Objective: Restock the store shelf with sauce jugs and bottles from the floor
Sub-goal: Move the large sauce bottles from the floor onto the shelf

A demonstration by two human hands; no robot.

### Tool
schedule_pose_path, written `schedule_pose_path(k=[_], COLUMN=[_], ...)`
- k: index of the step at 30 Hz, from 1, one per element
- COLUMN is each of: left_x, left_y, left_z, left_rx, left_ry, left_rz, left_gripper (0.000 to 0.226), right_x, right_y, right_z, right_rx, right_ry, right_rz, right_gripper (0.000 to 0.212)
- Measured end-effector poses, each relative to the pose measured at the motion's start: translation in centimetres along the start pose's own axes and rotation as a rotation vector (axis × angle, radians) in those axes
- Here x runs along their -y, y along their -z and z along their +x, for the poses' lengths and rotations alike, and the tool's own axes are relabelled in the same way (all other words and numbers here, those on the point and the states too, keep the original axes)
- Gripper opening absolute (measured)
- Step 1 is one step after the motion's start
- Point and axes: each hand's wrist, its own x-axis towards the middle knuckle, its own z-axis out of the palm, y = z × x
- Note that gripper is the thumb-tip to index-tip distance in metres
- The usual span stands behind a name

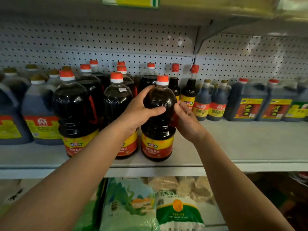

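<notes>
1. The dark sauce bottle (158, 117) with an orange cap stands upright near the front edge of the grey shelf (250, 147).
2. The left hand (140, 110) grips its shoulder from nine o'clock, thumb across the front.
3. The right hand (186, 120) holds it from three o'clock, fingers curled.
4. Matching bottles (73, 110) stand at nine o'clock; blue jugs (245, 104) at two o'clock.
5. Rice bags (180, 212) lie at six o'clock, a shelf below.
</notes>
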Motion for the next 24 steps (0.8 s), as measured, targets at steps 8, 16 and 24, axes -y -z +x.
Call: schedule_pose_path(k=[8, 16, 24], left_x=[-1.9, -2.7, -2.4], left_y=[1.0, 0.8, -0.3], left_z=[0.8, 3.4, 7.4], left_rx=[0.036, 0.046, -0.022], left_ry=[-0.123, -0.079, 0.005], left_rz=[0.38, 0.509, 0.49], left_gripper=[0.125, 0.116, 0.115], right_x=[-5.7, -5.8, -5.8], right_y=[0.1, 1.1, 1.7], right_z=[-3.4, -1.7, 2.3], right_rx=[-0.04, -0.073, -0.065], right_ry=[0.059, 0.08, -0.012], right_rz=[-0.366, -0.421, -0.414], right_gripper=[0.095, 0.092, 0.08])
